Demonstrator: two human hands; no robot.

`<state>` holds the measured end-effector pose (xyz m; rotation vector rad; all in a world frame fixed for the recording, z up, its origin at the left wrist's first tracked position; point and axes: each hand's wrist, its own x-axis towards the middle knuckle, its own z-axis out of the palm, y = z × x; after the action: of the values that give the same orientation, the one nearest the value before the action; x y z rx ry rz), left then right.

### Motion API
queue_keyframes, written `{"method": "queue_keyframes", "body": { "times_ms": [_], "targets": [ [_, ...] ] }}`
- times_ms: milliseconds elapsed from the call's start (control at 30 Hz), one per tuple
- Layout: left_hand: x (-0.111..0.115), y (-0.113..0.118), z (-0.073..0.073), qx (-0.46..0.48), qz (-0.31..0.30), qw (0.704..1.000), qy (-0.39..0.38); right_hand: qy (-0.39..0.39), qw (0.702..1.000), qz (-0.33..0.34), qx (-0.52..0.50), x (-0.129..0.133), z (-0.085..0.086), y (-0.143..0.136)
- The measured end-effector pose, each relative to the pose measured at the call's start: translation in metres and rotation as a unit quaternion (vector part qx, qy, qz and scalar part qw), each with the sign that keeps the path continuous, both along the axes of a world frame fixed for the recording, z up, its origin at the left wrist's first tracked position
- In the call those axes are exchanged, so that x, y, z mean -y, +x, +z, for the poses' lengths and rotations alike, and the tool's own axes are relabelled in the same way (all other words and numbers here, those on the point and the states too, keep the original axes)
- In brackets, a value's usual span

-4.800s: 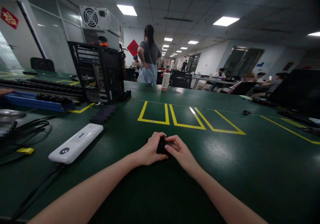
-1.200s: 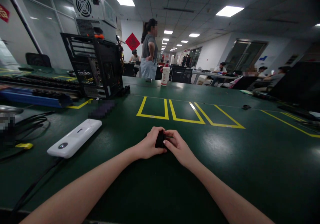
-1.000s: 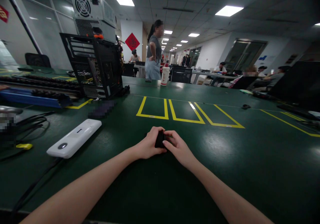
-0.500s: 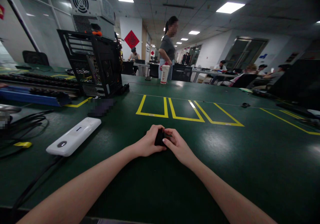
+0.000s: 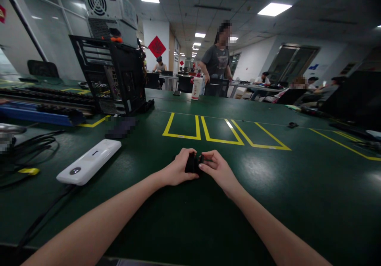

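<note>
- A white device [image 5: 91, 162] lies well apart on the left; leaving that side alone seems sensible.
- The left hand [image 5: 179, 167] is closed around a black object [image 5: 190, 165]; a firm, still hold here would serve the fine handling best.
- That object sits in the crook between left thumb and fingers, near the surface of the green table [image 5: 184, 226], its right end facing the other hand; whether it touches the table is hidden.
- A small dark piece [image 5: 201, 159] shows just right of it, seemingly pinched by the right hand's [image 5: 216, 170] fingertips; light pressure, squarely aligned, looks wise. Whether the two parts join, I cannot tell.
</note>
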<state>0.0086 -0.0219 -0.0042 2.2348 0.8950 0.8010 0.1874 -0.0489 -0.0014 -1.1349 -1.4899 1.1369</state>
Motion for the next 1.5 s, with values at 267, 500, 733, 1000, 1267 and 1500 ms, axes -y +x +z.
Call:
{"method": "queue_keyframes", "body": {
  "times_ms": [267, 500, 733, 1000, 1267, 1500],
  "targets": [
    [0.002, -0.003, 0.003, 0.002, -0.017, 1.000, -0.005, -0.079, 0.994, 0.043, -0.054, -0.004, 0.000, -0.008],
    [0.005, -0.002, 0.004, -0.002, -0.018, 1.000, 0.011, -0.129, 0.989, 0.022, -0.072, -0.003, 0.003, -0.016],
    [0.005, -0.001, 0.004, -0.004, -0.022, 0.999, 0.036, -0.105, 0.992, 0.029, -0.071, 0.002, 0.003, -0.015],
    [0.004, -0.002, 0.005, -0.003, -0.029, 1.000, 0.007, -0.042, 0.997, 0.051, -0.040, 0.010, 0.003, -0.014],
    [0.008, -0.004, 0.011, 0.003, -0.031, 0.999, -0.015, -0.024, 0.999, 0.023, -0.005, 0.007, 0.003, -0.015],
    [0.012, -0.006, 0.017, 0.000, -0.029, 0.999, -0.038, -0.032, 0.998, 0.045, 0.029, 0.005, 0.005, -0.012]
  ]
}}
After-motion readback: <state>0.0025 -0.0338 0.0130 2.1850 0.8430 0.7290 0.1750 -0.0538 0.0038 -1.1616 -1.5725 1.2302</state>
